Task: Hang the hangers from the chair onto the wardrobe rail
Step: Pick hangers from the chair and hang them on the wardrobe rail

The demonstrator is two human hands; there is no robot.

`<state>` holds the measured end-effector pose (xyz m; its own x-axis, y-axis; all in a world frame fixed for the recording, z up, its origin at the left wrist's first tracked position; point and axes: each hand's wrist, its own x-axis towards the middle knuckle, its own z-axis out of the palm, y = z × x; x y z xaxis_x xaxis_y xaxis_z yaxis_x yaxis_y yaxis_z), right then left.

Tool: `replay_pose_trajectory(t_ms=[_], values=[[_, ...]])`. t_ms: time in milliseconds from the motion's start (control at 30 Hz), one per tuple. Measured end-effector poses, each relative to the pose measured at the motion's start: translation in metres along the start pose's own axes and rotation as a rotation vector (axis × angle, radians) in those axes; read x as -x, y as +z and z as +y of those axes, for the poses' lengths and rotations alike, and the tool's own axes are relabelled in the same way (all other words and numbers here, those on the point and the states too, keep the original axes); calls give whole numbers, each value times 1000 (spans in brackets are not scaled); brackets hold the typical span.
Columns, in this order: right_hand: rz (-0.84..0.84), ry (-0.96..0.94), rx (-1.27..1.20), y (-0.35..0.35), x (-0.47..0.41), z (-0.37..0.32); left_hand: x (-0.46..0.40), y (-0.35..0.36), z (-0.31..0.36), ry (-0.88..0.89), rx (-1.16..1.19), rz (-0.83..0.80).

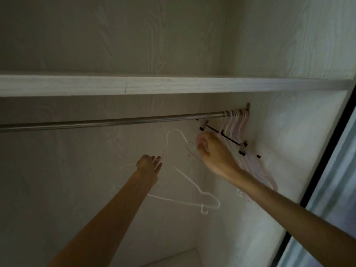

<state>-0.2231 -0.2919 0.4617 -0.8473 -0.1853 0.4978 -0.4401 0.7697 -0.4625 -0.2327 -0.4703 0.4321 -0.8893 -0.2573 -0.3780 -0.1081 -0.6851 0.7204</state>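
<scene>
Hangers (238, 130) already hung bunched at the rail's (115, 121) right end, at about two o'clock, under the wardrobe shelf (134, 85). Among them was a black clip hanger (229, 138). Your left grip (149, 162) pinched a white hanger (192, 182) by its neck at centre, below the rail and not touching it. Your right grip (212, 151), toward three o'clock, curled round a pinkish hanger (190, 149) just beside the bunch.
</scene>
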Motion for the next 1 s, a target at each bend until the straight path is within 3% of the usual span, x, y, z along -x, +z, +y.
replay_pose_trajectory(t_ms=[133, 200, 400, 500, 567, 667, 700, 767, 900, 933, 1000], values=[[-528, 524, -411, 21, 11, -19, 25, 6, -14, -56, 2, -23], [-619, 690, -662, 35, 7, -22, 43, 9, -25, -90, -35, -41], [-515, 932, -973, 77, -11, -18, 71, 3, -46, -108, -22, -94], [-374, 911, -1093, 88, -15, -26, 73, -6, -47, -138, 4, -145], [-286, 846, -1134, 88, -21, -27, 79, -13, -44, -261, -85, -217], [-277, 739, -838, 77, -28, -14, 97, -16, -21, -382, -316, -460], [-288, 679, -672, 72, -30, -8, 100, -14, -9, -309, -428, -529], [-315, 564, -453, 59, -36, 1, 99, -3, 16, 17, -702, -562], [-271, 459, -289, 34, -57, 11, 60, 18, 47, 862, -1442, -149], [-255, 450, -282, 30, -63, 13, 47, 21, 50, 1006, -1631, -82], [-245, 442, -244, 20, -74, 12, 27, 25, 53, 1107, -1951, -16]])
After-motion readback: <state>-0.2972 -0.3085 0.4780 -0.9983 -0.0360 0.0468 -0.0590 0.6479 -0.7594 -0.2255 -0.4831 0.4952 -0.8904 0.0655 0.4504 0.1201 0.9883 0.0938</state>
